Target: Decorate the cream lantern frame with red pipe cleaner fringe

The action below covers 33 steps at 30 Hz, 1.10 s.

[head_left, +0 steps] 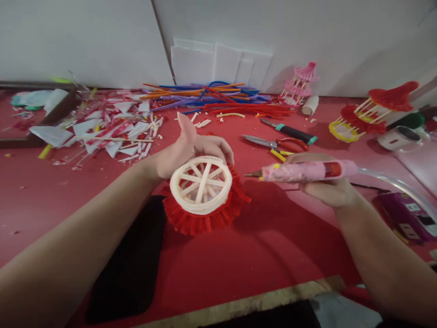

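Observation:
My left hand [201,143] curls its fingers around the back of a craft model, thumb raised. The model has a cream spoked ring [205,186] facing me and a red pleated skirt [201,223] fanning out beneath it. In my right hand [327,189] is a pink hot glue pen [293,172], its dark metal tip pointing left. That tip is to the right of the model, apart from it. A clear glue stick or tube [392,176] runs out of the pen's back end.
Behind lie pliers [297,134], red-handled scissors [273,142] and bundled coloured stems [211,95]. Scraps [109,123] are heaped at left. A pink tiered model [300,84], a red-and-yellow one [372,111] and a mug [399,139] stand at right. A dark tablet-like slab [133,269] lies under my left forearm.

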Tool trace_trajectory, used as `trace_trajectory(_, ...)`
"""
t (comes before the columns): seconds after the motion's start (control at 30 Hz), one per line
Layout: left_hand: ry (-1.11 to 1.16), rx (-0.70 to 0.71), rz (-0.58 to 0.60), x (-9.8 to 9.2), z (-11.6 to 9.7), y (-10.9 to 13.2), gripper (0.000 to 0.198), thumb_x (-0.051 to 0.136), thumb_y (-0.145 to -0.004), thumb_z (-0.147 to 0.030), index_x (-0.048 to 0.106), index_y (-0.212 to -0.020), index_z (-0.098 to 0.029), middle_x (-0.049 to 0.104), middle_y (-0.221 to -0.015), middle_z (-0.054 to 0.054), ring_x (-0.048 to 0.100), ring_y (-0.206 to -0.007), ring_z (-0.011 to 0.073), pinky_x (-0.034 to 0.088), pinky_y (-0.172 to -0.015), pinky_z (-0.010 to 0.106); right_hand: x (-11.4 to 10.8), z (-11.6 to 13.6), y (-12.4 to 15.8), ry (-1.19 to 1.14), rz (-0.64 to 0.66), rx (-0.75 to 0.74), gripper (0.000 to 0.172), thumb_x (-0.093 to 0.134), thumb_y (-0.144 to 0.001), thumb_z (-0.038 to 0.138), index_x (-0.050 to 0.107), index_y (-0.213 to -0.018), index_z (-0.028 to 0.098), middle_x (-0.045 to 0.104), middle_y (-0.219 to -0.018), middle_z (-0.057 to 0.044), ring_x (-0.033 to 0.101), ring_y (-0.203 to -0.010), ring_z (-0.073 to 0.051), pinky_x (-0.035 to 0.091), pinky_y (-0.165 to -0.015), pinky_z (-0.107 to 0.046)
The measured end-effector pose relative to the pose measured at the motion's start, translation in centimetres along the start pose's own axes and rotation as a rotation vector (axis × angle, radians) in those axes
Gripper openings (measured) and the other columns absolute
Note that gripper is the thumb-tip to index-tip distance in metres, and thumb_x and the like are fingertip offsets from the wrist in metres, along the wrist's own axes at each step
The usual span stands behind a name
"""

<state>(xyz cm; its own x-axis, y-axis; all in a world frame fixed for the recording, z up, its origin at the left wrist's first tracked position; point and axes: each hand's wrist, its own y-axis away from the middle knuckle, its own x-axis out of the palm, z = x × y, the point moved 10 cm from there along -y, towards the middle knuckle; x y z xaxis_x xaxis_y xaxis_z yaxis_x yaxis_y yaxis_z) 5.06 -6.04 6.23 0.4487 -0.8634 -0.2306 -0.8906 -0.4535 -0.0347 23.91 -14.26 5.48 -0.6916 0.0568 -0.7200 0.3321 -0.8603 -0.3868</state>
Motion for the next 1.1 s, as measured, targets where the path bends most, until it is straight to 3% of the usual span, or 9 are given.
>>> trace_trajectory(0.1, 0.024, -0.023, 0.010, 0.1, 0.3, 0.0, 0.106, 0.016, -0.076, -0.099, 0.076, -0.067, -0.012, 0.067, -0.101, 0.018, 0.063, -0.073, 0.0202, 0.053, -0.061, 0.032, 1.4, 2.0, -0.6, -0.123, 0.110, -0.074, 0.023, 0.057, -0.086, 0.037, 0.052, -0.067, 0.024, 0.053, -0.065, -0.001, 0.052, -0.060, -0.017, 0.046, -0.057, -0.035)
trace_trajectory(0.23, 0.005, -0.008, 0.001, 0.0, 0.0, -0.1, 0.107, 0.018, -0.074, -0.101, 0.076, -0.066, -0.011, 0.066, -0.097, 0.018, 0.064, -0.076, 0.0222, 0.056, -0.067, 0.034, 1.6, 3.3, -1.2, -0.170, 0.079, -0.091, 0.010, 0.056, -0.076, 0.022, 0.050, -0.070, 0.023, 0.050, -0.066, 0.000, 0.048, -0.060, -0.016, 0.037, -0.057, -0.033)
trace_trajectory(0.33, 0.013, -0.012, 0.002, 0.1, -0.1, -0.3, 0.104, 0.024, -0.069, -0.104, 0.075, -0.065, -0.013, 0.068, -0.094, 0.017, 0.064, -0.078, 0.0235, 0.057, -0.071, 0.036, 1.6, 4.0, -1.4, -0.159, 0.047, -0.094, 0.009, 0.054, -0.073, 0.017, 0.047, -0.070, 0.023, 0.048, -0.065, 0.002, 0.044, -0.059, -0.014, 0.032, -0.056, -0.032)
trace_trajectory(0.57, -0.003, -0.010, -0.043, -0.3, -0.2, -0.2, 0.103, 0.026, -0.069, -0.104, 0.075, -0.062, -0.013, 0.068, -0.094, 0.017, 0.066, -0.077, 0.0254, 0.058, -0.069, 0.038, 1.9, 4.4, -1.6, -0.111, 0.031, -0.064, 0.005, 0.051, -0.073, 0.018, 0.050, -0.074, 0.023, 0.052, -0.067, 0.001, 0.045, -0.059, -0.014, 0.031, -0.054, -0.031)
trace_trajectory(0.8, -0.022, 0.013, -0.012, 0.0, -0.3, -0.1, 0.108, 0.014, -0.077, -0.099, 0.076, -0.068, -0.011, 0.068, -0.098, 0.021, 0.064, -0.071, 0.0225, 0.056, -0.064, 0.035, 1.8, 4.7, -1.7, -0.064, 0.030, -0.097, 0.010, 0.051, -0.073, 0.016, 0.046, -0.069, 0.023, 0.049, -0.064, 0.002, 0.044, -0.056, -0.012, 0.029, -0.053, -0.030)
trace_trajectory(1.1, 0.001, 0.024, -0.027, -0.3, 0.1, 0.0, 0.099, 0.016, -0.079, -0.097, 0.071, -0.078, -0.015, 0.071, -0.095, 0.020, 0.064, -0.091, 0.0302, 0.055, -0.078, 0.042, 1.9, 4.7, -1.6, -0.030, 0.000, -0.096, 0.009, 0.052, -0.072, 0.015, 0.049, -0.067, 0.023, 0.049, -0.064, 0.001, 0.045, -0.057, -0.013, 0.029, -0.054, -0.031)
